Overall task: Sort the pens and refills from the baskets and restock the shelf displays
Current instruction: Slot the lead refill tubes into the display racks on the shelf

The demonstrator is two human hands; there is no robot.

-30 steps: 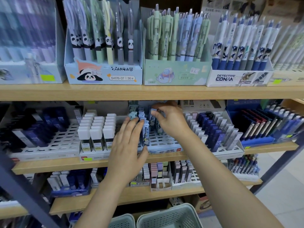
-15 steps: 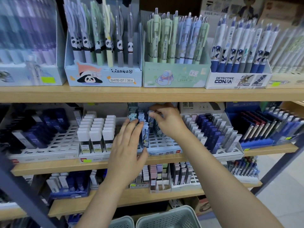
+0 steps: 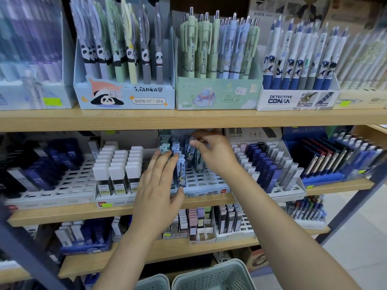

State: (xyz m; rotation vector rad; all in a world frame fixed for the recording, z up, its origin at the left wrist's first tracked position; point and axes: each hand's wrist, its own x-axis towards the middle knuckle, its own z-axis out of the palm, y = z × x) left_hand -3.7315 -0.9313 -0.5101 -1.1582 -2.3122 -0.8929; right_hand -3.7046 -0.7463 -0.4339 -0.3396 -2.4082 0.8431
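On the middle shelf a white slotted tray (image 3: 206, 181) holds rows of blue patterned refill cases (image 3: 180, 164). My left hand (image 3: 157, 183) lies flat against the front of these cases, fingers straight, thumb near the tray's front edge. My right hand (image 3: 213, 151) reaches further back under the upper shelf and pinches the top of one patterned case (image 3: 191, 147) between thumb and fingers. Two pale green baskets (image 3: 211, 276) show at the bottom edge, below my arms; their contents are hidden.
White-capped lead cases (image 3: 119, 166) stand left of my hands, dark blue HB cases (image 3: 270, 162) to the right. The top shelf carries a panda pen box (image 3: 125, 95), a green pen box (image 3: 217, 91) and a Conan pen box (image 3: 297, 97). A lower shelf (image 3: 159, 254) holds more refills.
The view has shifted slightly downward. My right hand has lifted a little at the back row of cases; my left hand stays pressed against the front cases.
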